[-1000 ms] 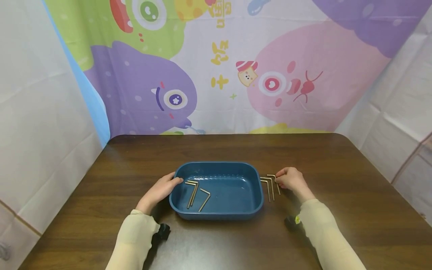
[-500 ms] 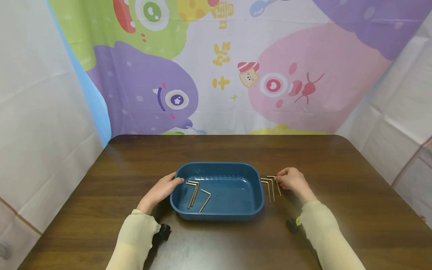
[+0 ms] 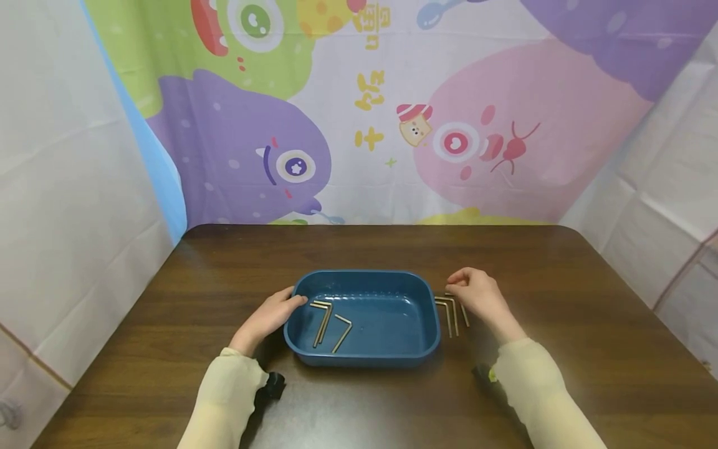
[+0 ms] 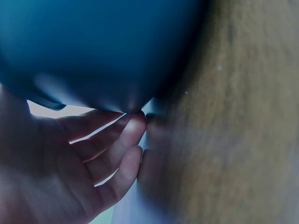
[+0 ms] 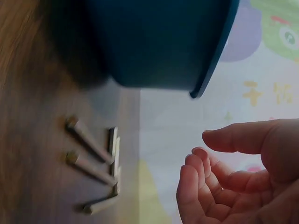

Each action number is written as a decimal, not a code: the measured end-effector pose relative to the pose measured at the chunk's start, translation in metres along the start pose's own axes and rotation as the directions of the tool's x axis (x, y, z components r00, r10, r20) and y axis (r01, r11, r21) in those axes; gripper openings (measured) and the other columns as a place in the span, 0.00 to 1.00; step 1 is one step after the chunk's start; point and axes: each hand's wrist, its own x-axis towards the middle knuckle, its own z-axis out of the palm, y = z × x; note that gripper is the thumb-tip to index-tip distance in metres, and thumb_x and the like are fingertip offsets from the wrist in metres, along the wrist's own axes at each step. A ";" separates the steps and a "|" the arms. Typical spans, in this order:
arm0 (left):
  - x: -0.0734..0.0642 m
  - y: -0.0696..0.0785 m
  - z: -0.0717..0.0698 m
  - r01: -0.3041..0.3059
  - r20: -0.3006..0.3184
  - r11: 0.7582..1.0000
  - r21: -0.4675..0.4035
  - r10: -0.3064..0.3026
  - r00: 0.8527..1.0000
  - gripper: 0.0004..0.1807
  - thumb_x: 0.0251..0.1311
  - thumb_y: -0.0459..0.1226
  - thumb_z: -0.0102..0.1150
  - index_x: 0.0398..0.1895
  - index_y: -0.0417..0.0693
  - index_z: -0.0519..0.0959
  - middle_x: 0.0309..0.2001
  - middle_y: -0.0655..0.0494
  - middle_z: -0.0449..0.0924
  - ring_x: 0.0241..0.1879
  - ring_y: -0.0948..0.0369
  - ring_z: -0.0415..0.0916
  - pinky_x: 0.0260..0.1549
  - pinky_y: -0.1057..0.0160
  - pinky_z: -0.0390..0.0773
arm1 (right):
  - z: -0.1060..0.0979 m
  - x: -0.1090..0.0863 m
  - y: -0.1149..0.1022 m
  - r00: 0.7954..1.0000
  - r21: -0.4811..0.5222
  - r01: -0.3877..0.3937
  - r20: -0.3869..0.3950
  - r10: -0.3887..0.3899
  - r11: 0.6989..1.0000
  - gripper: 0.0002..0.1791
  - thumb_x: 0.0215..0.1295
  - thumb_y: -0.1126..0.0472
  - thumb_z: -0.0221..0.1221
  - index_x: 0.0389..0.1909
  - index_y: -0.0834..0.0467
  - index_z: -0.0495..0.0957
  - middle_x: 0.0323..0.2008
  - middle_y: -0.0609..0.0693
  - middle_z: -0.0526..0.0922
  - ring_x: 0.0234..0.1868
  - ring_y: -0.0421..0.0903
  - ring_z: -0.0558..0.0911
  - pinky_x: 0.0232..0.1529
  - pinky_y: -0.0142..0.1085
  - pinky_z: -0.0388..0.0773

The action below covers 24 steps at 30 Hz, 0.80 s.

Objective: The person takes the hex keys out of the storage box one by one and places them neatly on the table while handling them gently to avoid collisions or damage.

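Observation:
A blue rectangular basin stands on the table. My left hand grips its left end, thumb over the rim and fingers against the outer wall, as the left wrist view shows. Inside lie brass-coloured Allen keys: two close together and a single one beside them. Right of the basin, three more Allen keys lie on the table. Over them hovers my right hand, partly covering the rightmost key. In the right wrist view, its loosely bent fingers hold nothing, with thumb and fingertips apart above the keys.
The dark wooden table extends around the basin. Behind it hangs a cartoon-printed cloth, with pale sheets at both sides. A black strap-like object shows below the left wrist.
My right hand was at the rightmost Allen key with its fingertips; now it has lifted a little and shifted left, leaving the key on the table. My left hand stays on the basin.

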 end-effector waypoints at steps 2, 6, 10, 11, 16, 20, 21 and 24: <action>0.000 0.000 0.000 -0.002 0.002 1.000 -0.002 0.002 1.000 0.31 0.65 0.46 0.39 0.66 0.37 0.57 0.63 0.38 0.62 0.61 0.44 0.62 0.57 0.43 0.62 | 0.001 -0.003 -0.005 1.000 0.014 0.020 -0.004 -0.020 1.000 0.12 0.56 0.59 0.57 0.38 0.62 0.77 0.33 0.57 0.82 0.27 0.43 0.78 0.29 0.34 0.73; -0.001 0.000 -0.001 -0.006 0.005 1.000 -0.003 0.006 1.000 0.31 0.65 0.46 0.39 0.66 0.37 0.57 0.63 0.38 0.63 0.60 0.44 0.62 0.57 0.43 0.62 | 0.003 -0.008 -0.016 0.999 0.032 0.048 -0.008 -0.048 0.998 0.11 0.57 0.60 0.56 0.38 0.62 0.77 0.32 0.56 0.82 0.25 0.43 0.78 0.28 0.34 0.72; -0.002 0.000 -0.002 0.002 0.000 1.000 0.005 -0.002 1.000 0.31 0.65 0.46 0.39 0.66 0.38 0.58 0.63 0.38 0.63 0.61 0.44 0.62 0.57 0.42 0.62 | 0.009 -0.014 -0.030 0.997 0.050 0.073 -0.004 -0.072 0.996 0.10 0.57 0.60 0.57 0.37 0.61 0.77 0.30 0.54 0.81 0.26 0.45 0.77 0.28 0.34 0.73; -0.002 0.000 -0.002 0.003 -0.001 1.000 0.006 -0.003 1.000 0.31 0.65 0.46 0.39 0.66 0.38 0.58 0.63 0.38 0.63 0.61 0.44 0.62 0.57 0.42 0.62 | 0.011 -0.015 -0.033 0.997 0.056 0.081 -0.002 -0.081 0.995 0.10 0.57 0.60 0.57 0.37 0.60 0.77 0.29 0.53 0.81 0.26 0.45 0.77 0.27 0.34 0.72; -0.002 0.001 -0.003 -0.010 -0.006 1.000 0.017 0.010 1.000 0.31 0.65 0.46 0.39 0.66 0.38 0.57 0.63 0.38 0.62 0.61 0.44 0.62 0.57 0.42 0.62 | 0.021 -0.023 -0.050 0.994 0.080 0.104 0.022 -0.106 0.991 0.08 0.58 0.59 0.58 0.37 0.58 0.77 0.27 0.50 0.78 0.25 0.44 0.74 0.26 0.34 0.70; -0.001 0.001 -0.002 -0.015 -0.006 1.000 0.021 0.015 1.000 0.31 0.65 0.46 0.39 0.66 0.37 0.57 0.63 0.38 0.62 0.61 0.44 0.62 0.57 0.42 0.62 | 0.029 -0.029 -0.059 0.992 0.088 0.113 0.052 -0.118 0.990 0.08 0.57 0.59 0.59 0.37 0.58 0.78 0.26 0.49 0.78 0.25 0.43 0.73 0.27 0.33 0.70; -0.001 0.001 -0.002 -0.015 -0.005 1.000 0.022 0.015 1.000 0.31 0.65 0.46 0.39 0.66 0.37 0.57 0.63 0.38 0.62 0.61 0.43 0.62 0.57 0.42 0.62 | 0.030 -0.031 -0.061 0.991 0.086 0.115 0.059 -0.120 0.990 0.08 0.57 0.59 0.59 0.36 0.57 0.78 0.26 0.48 0.78 0.25 0.43 0.73 0.27 0.33 0.70; -0.001 0.000 0.000 -0.013 -0.004 1.000 0.019 0.014 1.000 0.31 0.65 0.46 0.39 0.66 0.37 0.57 0.63 0.38 0.62 0.60 0.43 0.62 0.57 0.42 0.62 | 0.036 -0.032 -0.067 0.988 0.076 0.134 0.072 -0.139 0.988 0.08 0.56 0.58 0.59 0.36 0.57 0.78 0.25 0.48 0.77 0.24 0.42 0.73 0.27 0.33 0.69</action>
